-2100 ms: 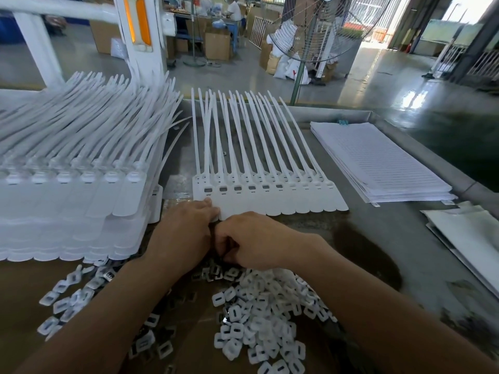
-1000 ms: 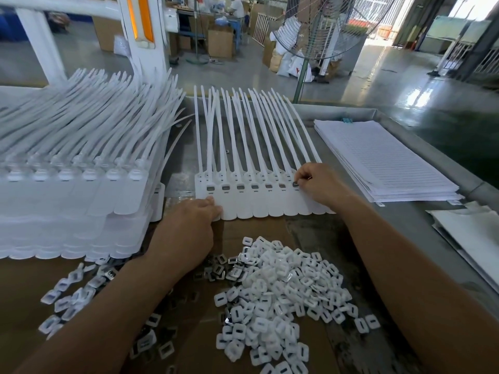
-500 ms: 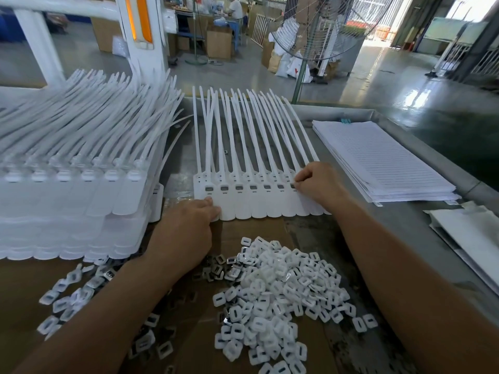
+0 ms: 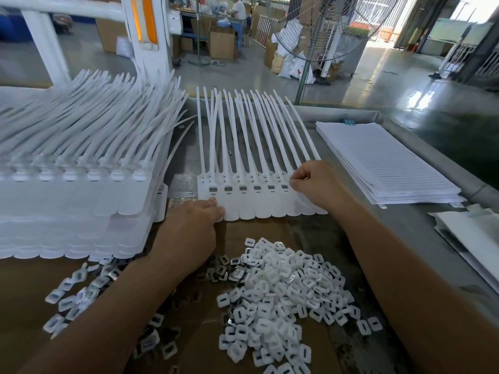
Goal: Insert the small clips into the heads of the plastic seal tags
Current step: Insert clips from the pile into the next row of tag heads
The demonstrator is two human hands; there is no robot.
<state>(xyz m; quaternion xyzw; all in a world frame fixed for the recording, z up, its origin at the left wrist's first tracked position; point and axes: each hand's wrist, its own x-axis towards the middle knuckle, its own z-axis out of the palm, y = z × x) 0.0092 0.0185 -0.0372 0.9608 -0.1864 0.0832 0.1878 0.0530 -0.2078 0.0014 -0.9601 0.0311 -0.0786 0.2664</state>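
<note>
A joined row of white plastic seal tags (image 4: 259, 203) lies flat mid-table, tails pointing away. Several heads on its left show small dark clips (image 4: 242, 188) seated in them. My right hand (image 4: 314, 183) hovers over the row's right part, fingers curled, thumb and forefinger pinching something small that I cannot make out. My left hand (image 4: 193, 228) rests at the row's near left corner, its fingertips on the tag flaps. A heap of small white clips (image 4: 280, 290) lies on the cardboard in front of me.
A tall stack of white tag rows (image 4: 75, 190) fills the left side. More loose clips (image 4: 78, 292) lie scattered at lower left. A pile of lined paper sheets (image 4: 383, 163) sits at right, white packets (image 4: 475, 238) beyond it. A standing fan (image 4: 321, 31) is behind the table.
My right hand left the clip heap, reached to the tag row's right side and has since shifted a little left along the heads. My left hand stayed at the row's near left corner.
</note>
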